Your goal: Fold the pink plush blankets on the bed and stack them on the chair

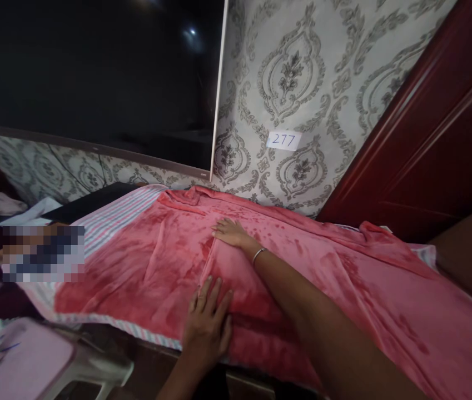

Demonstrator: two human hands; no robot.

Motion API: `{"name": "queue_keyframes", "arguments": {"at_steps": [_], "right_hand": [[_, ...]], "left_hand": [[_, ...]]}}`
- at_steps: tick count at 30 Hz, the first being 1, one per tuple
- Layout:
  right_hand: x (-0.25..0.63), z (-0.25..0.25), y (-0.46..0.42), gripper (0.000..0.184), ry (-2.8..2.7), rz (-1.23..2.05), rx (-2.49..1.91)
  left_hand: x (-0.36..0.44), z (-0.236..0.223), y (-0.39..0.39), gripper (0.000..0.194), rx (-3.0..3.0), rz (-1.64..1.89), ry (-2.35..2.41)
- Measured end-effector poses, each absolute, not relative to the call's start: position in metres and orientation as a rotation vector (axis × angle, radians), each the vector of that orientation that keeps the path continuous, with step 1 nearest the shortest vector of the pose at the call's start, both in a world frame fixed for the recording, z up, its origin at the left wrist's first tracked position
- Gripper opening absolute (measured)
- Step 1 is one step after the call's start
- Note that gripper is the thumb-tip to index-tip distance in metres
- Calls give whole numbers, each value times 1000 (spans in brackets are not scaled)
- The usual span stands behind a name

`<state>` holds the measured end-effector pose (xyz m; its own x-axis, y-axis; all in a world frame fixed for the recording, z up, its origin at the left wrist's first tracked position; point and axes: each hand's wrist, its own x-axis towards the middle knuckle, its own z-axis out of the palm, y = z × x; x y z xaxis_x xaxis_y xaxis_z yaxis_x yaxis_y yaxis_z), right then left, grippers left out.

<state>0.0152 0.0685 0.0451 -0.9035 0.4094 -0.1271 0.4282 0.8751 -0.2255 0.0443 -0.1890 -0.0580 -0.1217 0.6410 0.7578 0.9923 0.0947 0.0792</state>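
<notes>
A pinkish-red plush blanket lies spread over a long surface, with soft folds and darker brushed patches. My left hand rests on its near part, palm down with the fingers spread. Farther back, my right hand lies flat on the same blanket, fingers stretched out and a thin bracelet at the wrist. Neither hand grips anything. Between the hands runs a crease in the fabric. Under the blanket, a striped cloth shows at the left and along the front edge.
A large dark television hangs over the back left. Behind is patterned wallpaper with a paper label reading 277. A dark red door or panel stands at right. A pink-topped stool is at lower left, near a blurred-out patch.
</notes>
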Motion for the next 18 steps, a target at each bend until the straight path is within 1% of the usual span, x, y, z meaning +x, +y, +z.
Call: {"name": "queue_keyframes", "arguments": {"at_steps": [4,8,14,18], "right_hand": [[20,53,65,58,3057,-369,651],[54,60,51,59,3181,-413,651],[164,47,45,54,3270,-421,564],[237,34,55,53,3336,-401,712]], "left_hand": [[44,-57,-189,45,-1594,-802,-1838],[44,-60,-187,45,-1583,-843,-1821],[37,-59,-185,49,-1629,-818,-1799],[42,-48,-185,52,-1597,-855,-1770]]}}
